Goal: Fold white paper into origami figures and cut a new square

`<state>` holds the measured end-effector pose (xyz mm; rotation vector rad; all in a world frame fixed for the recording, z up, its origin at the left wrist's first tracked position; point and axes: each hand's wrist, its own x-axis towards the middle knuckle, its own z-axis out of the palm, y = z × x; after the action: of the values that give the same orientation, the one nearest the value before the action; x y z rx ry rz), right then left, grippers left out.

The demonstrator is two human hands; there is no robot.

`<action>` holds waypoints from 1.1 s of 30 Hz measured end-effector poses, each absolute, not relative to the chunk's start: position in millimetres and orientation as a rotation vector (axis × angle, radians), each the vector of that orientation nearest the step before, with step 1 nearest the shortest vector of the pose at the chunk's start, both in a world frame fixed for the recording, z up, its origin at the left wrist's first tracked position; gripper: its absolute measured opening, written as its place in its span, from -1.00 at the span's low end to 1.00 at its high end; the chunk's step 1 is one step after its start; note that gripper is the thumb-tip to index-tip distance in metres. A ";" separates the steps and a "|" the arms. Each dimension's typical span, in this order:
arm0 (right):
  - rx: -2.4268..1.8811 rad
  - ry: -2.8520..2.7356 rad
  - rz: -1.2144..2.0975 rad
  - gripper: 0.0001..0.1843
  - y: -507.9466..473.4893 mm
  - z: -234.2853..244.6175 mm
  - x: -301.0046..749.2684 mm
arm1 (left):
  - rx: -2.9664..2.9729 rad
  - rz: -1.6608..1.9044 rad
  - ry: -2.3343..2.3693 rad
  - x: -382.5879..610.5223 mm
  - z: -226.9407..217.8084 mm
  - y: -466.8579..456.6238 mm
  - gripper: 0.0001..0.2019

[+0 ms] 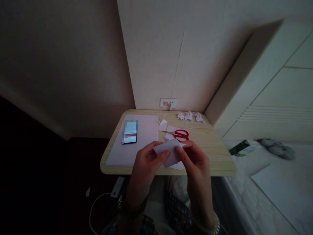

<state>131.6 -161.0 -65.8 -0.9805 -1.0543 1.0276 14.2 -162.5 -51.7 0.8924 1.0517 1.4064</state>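
Observation:
Between my two hands is a small piece of folded white paper (168,150), held above the near edge of the small table. My left hand (149,160) pinches its left side, thumb on top. At its right side, my right hand (195,160) grips the paper between thumb and fingers. Just beyond the paper lie red-handled scissors (181,133), blades pointing left, over white paper scraps (163,125). Several folded white paper figures (188,116) stand along the table's back right. The undersides of the held paper are hidden.
A lit phone (130,132) rests on a stack of white sheets (117,156) at the left of the wooden table (217,160). A wall socket (168,103) is behind. To the right, a bed carries a box (244,147) and a large sheet (281,192). A white cable (94,204) runs below left.

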 end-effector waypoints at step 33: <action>-1.008 -1.253 0.777 -0.94 -163.8 -65.4 133.2 | 0.821 1.598 1.148 16.7 -50.0 -161.0 -0.87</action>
<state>133.2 -163.8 -65.4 -1.0082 -1.2531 0.7769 16.7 -161.0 -50.0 0.8209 1.1478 1.5985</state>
